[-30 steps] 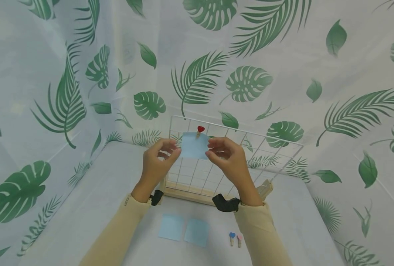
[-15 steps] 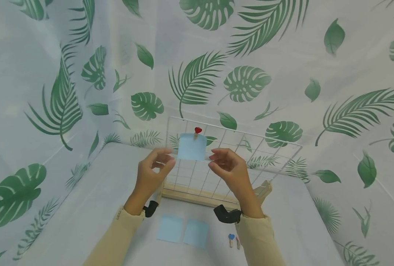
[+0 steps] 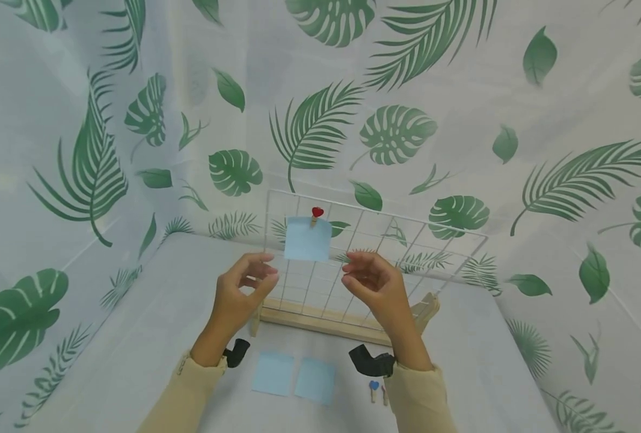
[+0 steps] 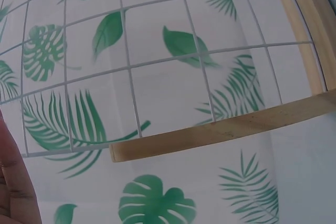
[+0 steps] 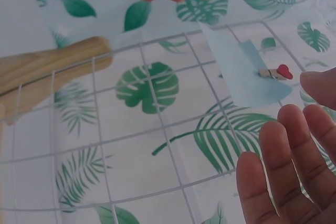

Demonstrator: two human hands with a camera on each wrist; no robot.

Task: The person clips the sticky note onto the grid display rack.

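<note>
A pale blue paper square (image 3: 307, 239) hangs on a white wire grid panel (image 3: 377, 213), held at its top edge by a small wooden clothespin with a red heart (image 3: 317, 213). My left hand (image 3: 243, 284) is off the paper's lower left, fingers loosely bent and holding nothing. On the other side, my right hand (image 3: 376, 280) is at the lower right with a gap between thumb and fingers. The right wrist view shows the paper (image 5: 241, 72) tilted, the heart clothespin (image 5: 275, 72) on it, and the right hand's fingers (image 5: 286, 166) apart from it.
Two more blue paper squares (image 3: 273, 374) lie side by side on the white table. Right of them are a clothespin with a blue heart (image 3: 373, 390) and another, partly covered by the right wrist. The grid stands in a wooden base (image 3: 320, 324) before a leaf-print backdrop.
Both hands have let go of the blue paper's side edges and drawn apart, down and outward. The paper stays hanging from the red-heart clothespin.
</note>
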